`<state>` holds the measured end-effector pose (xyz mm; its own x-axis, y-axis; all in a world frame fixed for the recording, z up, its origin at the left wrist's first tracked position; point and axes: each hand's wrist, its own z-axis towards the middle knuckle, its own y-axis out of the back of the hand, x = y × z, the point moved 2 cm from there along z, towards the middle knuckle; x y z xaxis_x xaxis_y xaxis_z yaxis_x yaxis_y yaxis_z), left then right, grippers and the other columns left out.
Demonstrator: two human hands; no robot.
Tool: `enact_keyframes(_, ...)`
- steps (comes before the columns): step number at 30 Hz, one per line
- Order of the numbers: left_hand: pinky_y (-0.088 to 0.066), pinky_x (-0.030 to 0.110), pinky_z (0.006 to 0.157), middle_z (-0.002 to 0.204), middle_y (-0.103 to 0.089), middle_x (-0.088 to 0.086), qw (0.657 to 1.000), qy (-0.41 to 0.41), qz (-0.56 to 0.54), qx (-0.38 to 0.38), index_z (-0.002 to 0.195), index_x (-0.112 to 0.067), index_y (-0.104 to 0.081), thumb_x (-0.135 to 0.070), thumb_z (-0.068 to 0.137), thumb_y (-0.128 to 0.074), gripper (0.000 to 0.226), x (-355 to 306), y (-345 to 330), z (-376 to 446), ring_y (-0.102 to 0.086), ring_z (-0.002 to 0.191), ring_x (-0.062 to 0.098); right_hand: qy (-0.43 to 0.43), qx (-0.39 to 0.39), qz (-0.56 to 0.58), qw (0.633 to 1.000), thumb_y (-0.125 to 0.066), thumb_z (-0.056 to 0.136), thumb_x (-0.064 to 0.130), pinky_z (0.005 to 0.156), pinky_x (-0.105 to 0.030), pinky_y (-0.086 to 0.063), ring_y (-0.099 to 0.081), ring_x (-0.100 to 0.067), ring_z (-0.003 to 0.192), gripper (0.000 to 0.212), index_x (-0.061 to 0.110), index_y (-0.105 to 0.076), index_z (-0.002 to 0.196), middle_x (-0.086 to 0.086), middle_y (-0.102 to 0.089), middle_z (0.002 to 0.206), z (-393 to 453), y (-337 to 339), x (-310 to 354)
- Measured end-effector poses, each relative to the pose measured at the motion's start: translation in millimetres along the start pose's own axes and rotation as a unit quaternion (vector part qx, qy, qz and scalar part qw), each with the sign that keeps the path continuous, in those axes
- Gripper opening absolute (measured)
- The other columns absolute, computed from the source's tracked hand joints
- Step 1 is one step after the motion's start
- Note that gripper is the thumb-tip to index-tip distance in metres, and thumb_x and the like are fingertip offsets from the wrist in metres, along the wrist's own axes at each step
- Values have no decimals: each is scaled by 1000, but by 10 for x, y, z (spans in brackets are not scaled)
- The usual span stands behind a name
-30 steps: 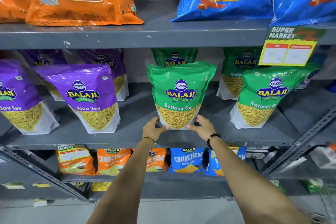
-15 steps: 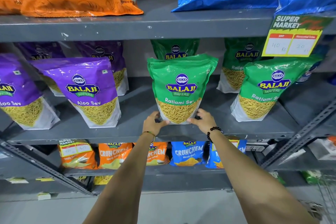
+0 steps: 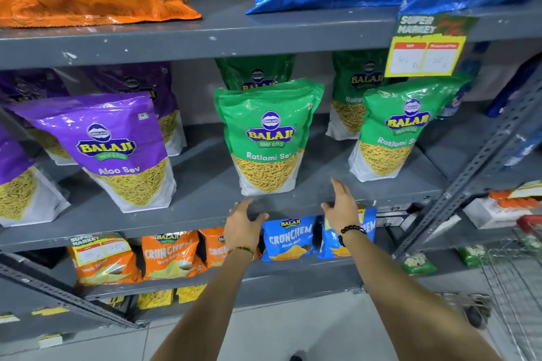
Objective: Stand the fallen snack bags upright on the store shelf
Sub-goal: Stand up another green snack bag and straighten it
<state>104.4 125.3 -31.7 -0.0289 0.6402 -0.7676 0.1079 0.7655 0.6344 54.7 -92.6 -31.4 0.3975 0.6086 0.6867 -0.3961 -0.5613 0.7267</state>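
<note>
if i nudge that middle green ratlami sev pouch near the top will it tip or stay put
The green Ratlami Sev pouch stands free on the grey shelf, both hands clear of it. The sev sits low in its window, so it is probably bottom-heavy and fairly stable. The glossy film looks slippery, and the empty-looking upper half would likely crumple before toppling.

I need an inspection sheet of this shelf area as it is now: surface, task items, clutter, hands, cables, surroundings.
Surface: grey metal middle shelf, scuffed front edge.
Job's things: green Ratlami Sev pouch stands upright in the centre, untouched; second green pouch at right leans; purple Aloo Sev pouch at left leans.
Clutter: yellow price tag hangs from the upper shelf.
Hands: left hand and right hand open, empty, below the centre pouch.
Cables: nothing seen.
Surroundings: orange and blue Crunchem bags below; wire trolley at right.
</note>
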Motion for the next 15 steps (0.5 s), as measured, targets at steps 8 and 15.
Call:
enact_keyframes(8, -47, 39, 97, 133, -58, 10, 990, -81, 7, 117, 131, -20, -52, -37, 79, -70, 57, -691, -788, -140, -54, 121, 29, -104, -97, 97, 985, -61, 85, 8, 96, -44, -40, -48, -36, 118, 62, 4, -34, 140, -21, -47, 136, 91, 671, -596)
enact_keyframes(15, -36, 38, 106, 141, -51, 10, 989, -58, -5, 136, 139, -18, -41, -35, 76, -73, 73, -1324, -1522, 97, -43, 132, 28, -114, -17, 147, 982, -68, 82, 19, 111, -49, -32, -27, -31, 141, 86, 14, -14, 149, -9, -24, 156, 740, 1185, -1139)
